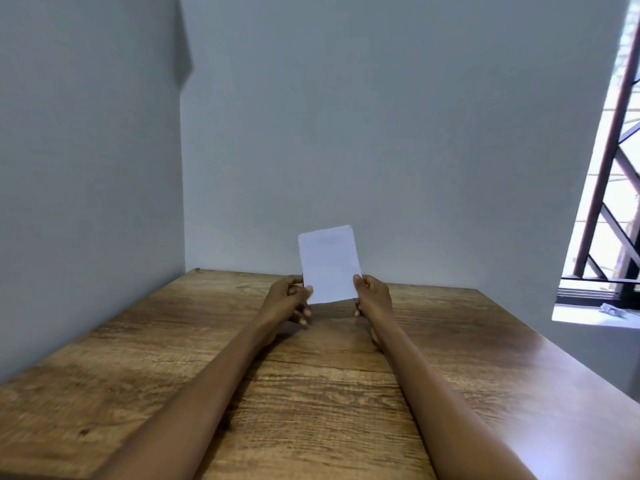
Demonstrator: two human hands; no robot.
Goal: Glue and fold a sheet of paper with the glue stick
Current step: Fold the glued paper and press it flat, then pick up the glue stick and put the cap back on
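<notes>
While both arms are stretched forward, the scene is laid out as follows.

Paper: a small white sheet of paper is held upright at the centre of the frame, above the far part of the table and in front of the wall; its face is turned toward the camera and its top leans slightly to the left.

Left hand: the left hand is seen at the sheet's lower left corner, which is pinched between thumb and curled fingers; a thin dark edge is glimpsed just at the thumb, too small to be identified.

Right hand: the right hand is placed at the sheet's lower right edge, which is gripped with the thumb on the near face and the fingers curled behind.

Glue stick: whether one is held cannot be told.

Table: a wooden table with strong grain fills the lower half of the frame; both forearms are extended over it.

Walls: a pale grey wall is seen behind the sheet, and a second one meets it at the left of the frame.

Window: a window with dark brown bars is seen at the right edge; a small pale object, too blurred to be named, lies on its sill.

Containers: whether any stands here cannot be told.
</notes>
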